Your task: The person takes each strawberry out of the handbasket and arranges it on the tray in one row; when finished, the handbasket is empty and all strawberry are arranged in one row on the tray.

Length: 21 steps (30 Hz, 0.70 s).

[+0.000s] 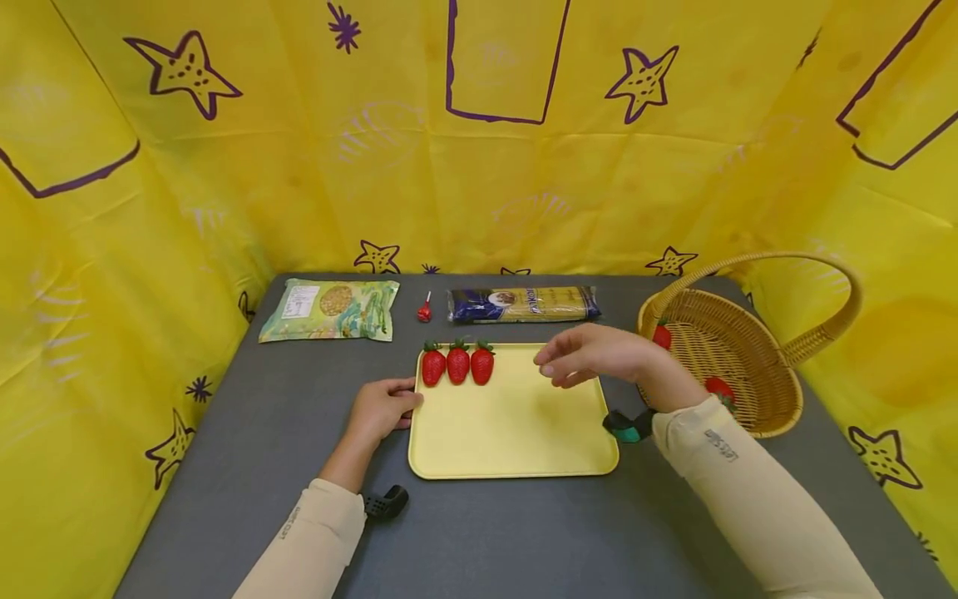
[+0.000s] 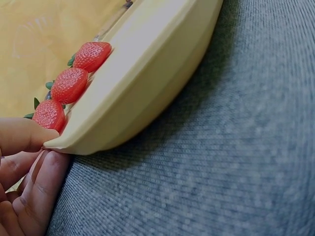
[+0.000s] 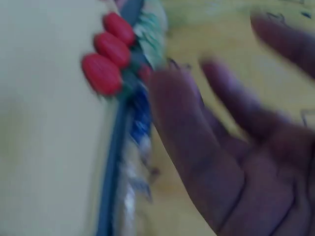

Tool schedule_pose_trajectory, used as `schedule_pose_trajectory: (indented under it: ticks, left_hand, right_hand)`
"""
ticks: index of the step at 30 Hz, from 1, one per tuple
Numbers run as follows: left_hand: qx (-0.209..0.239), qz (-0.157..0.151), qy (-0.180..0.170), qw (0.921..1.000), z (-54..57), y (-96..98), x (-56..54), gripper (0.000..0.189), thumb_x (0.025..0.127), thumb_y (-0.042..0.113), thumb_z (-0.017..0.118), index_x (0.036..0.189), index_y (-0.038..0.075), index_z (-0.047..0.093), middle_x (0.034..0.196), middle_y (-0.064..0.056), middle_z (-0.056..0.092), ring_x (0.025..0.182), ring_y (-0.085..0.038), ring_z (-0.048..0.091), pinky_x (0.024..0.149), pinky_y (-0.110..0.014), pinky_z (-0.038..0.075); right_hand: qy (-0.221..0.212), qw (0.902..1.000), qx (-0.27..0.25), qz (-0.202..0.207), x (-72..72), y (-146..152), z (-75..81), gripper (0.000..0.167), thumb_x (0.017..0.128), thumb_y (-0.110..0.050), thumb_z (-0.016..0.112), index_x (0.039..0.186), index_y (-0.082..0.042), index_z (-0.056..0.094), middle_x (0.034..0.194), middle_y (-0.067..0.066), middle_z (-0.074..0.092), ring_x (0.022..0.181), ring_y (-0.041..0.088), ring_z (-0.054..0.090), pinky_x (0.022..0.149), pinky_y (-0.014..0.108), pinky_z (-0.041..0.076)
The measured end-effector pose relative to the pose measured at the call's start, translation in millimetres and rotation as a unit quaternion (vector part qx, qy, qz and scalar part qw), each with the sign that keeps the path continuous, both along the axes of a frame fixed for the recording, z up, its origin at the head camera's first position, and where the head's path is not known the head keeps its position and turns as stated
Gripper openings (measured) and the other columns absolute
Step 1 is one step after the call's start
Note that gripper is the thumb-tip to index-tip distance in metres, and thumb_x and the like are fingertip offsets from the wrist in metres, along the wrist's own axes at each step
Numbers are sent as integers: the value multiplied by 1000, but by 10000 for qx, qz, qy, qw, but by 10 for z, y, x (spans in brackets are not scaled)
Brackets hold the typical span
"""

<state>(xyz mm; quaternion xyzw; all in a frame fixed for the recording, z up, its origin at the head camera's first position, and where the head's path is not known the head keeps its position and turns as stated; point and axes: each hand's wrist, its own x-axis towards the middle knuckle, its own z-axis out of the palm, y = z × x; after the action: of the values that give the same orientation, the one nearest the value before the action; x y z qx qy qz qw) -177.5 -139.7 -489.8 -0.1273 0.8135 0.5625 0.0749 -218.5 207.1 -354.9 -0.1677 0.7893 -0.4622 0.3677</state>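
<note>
Three red strawberries (image 1: 457,364) lie side by side near the far left corner of a pale yellow tray (image 1: 516,433), green tops toward the back. My left hand (image 1: 380,408) pinches the tray's left rim; in the left wrist view, the thumb (image 2: 24,136) is above the rim and fingers are below it. Over the tray's far right part hovers my right hand (image 1: 602,353), its fingers loosely bent with nothing between them. At the right, a wicker basket (image 1: 763,408) holds a strawberry (image 1: 720,388) near its front and another strawberry (image 1: 662,336) by its left wall.
Behind the tray lie a green patterned bag (image 1: 329,309), a red lollipop (image 1: 424,309) and a long blue-and-gold packet (image 1: 524,304). The basket's tall handle (image 1: 846,283) arches up at the right. Yellow cloth (image 1: 479,200) surrounds the grey table (image 1: 299,433) at the back and sides.
</note>
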Motion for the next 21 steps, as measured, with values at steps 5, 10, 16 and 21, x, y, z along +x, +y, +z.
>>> schedule_pose_trajectory:
  ticks: [5, 10, 16, 21]
  left_hand:
    - [16, -11, 33, 10000, -6, -5, -20, 42, 86, 14, 74, 125, 1, 66, 105, -15, 69, 73, -17, 66, 62, -31, 59]
    - [41, -1, 44, 10000, 2, -1, -30, 43, 86, 14, 75, 126, 2, 66, 105, -15, 69, 72, -17, 66, 62, -31, 59]
    - [-1, 37, 13, 10000, 8, -6, -6, 41, 85, 13, 75, 123, 0, 67, 101, -15, 70, 70, -17, 66, 61, -31, 59]
    - [12, 6, -8, 10000, 1, -5, 11, 41, 85, 13, 75, 123, 0, 67, 101, -14, 70, 70, -17, 66, 61, -31, 59]
  right_hand:
    - [-284, 9843, -829, 1533, 40, 753, 334, 24, 95, -2, 59, 117, 8, 60, 111, 24, 63, 99, 34, 63, 85, 41, 55]
    - [-719, 9724, -1687, 1445, -106, 1477, 391, 24, 97, 7, 45, 119, 14, 53, 115, 25, 61, 104, 36, 61, 88, 50, 53]
    - [-1118, 9753, -1558, -1099, -431, 2005, -16, 28, 107, -8, 37, 121, -10, 61, 120, 5, 63, 111, 23, 61, 103, 44, 44]
    - [-1369, 9356, -1114, -3056, -593, 2051, -329, 19, 105, -17, 48, 118, -10, 60, 114, 4, 62, 109, 22, 60, 110, 42, 35]
